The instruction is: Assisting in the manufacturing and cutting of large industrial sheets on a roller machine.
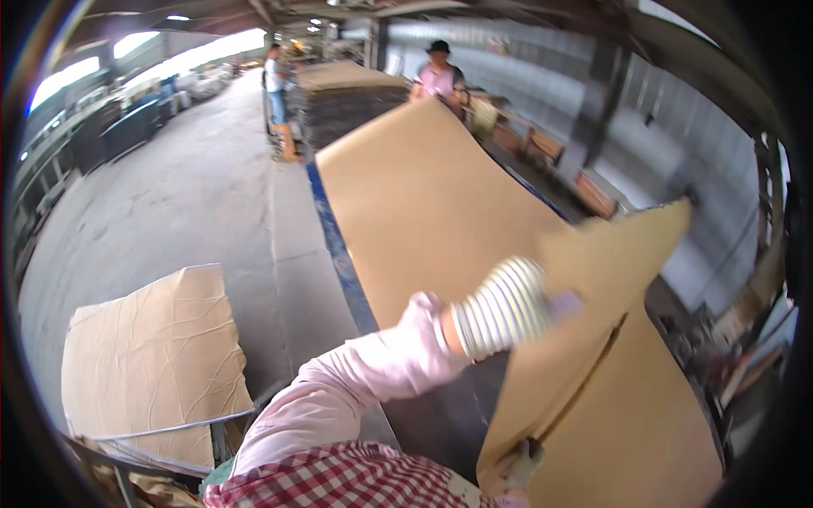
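Left hand (508, 309), blurred, is at a raised flap (622, 262); right hand (525, 466) is at a dark strip (586, 383). How open either is, or its grip, cannot be told. Paper (432, 203) lies over the bench (440, 432).

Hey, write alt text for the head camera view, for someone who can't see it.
A gloved left hand, blurred, is at a raised flap of large brown sheeting, while the gloved right hand is lower, near the picture's bottom edge. Beyond, a person in a dark hat stands at the sheeting's far end; another person stands beside a tall stack.
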The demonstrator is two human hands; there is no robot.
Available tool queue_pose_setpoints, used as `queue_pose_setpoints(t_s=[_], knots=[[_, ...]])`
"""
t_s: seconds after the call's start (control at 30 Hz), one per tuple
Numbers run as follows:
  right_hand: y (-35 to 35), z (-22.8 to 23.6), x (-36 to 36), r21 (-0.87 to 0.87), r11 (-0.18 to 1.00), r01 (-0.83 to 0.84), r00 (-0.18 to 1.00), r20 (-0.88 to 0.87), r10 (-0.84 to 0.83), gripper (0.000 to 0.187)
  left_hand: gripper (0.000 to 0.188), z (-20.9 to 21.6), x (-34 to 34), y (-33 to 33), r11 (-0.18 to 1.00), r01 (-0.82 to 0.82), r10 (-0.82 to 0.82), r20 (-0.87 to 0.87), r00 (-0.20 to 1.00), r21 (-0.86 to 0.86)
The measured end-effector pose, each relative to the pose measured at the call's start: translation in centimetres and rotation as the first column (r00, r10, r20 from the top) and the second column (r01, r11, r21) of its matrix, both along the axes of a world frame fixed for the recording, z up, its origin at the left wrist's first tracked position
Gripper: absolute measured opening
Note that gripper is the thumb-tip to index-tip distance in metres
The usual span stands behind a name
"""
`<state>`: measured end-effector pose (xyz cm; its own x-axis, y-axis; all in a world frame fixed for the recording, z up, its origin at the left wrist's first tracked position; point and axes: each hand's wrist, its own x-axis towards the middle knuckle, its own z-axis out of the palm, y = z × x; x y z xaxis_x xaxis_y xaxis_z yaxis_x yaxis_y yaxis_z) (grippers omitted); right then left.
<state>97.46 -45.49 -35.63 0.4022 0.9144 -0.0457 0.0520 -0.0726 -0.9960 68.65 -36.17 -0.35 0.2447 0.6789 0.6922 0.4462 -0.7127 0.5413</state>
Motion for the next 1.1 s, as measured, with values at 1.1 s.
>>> queue_pose_setpoints(t_s=[1.1], knots=[[13.8,35.4,-28.4,-0.238,0.702,-0.672,0.142,0.888,0.437,0.030,0.047,-45.5,-1.3,-0.4,0.333,0.401,0.733,0.502,0.460,-0.853]])
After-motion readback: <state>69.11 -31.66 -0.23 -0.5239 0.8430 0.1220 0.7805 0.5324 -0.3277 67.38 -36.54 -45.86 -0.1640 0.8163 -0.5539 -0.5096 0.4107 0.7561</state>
